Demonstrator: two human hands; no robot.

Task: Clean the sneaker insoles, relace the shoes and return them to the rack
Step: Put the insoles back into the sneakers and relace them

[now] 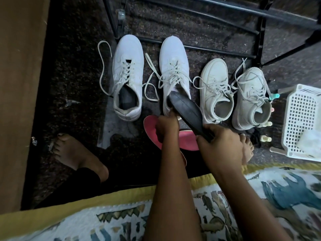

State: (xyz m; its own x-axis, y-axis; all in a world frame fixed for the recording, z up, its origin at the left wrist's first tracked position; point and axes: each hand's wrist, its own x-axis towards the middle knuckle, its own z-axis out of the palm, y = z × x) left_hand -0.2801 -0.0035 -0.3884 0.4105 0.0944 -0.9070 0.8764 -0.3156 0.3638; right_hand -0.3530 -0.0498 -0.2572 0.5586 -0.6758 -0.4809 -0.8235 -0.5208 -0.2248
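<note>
Several pale sneakers stand in a row on the dark floor with loose laces. The leftmost white sneaker (127,75) has a dark insole inside it. My right hand (219,145) grips the heel end of a black insole (186,111), whose toe end is tucked into the second white sneaker (174,66). My left hand (166,126) holds that sneaker at its heel rim. Two cream sneakers (215,84) (251,94) stand to the right. A pink insole (184,140) lies on the floor under my hands.
A black metal shoe rack (205,49) stands behind the shoes. A white plastic basket (302,119) sits at the right. A wooden panel (20,84) runs down the left. My bare feet rest on the floor; a patterned cloth covers the foreground.
</note>
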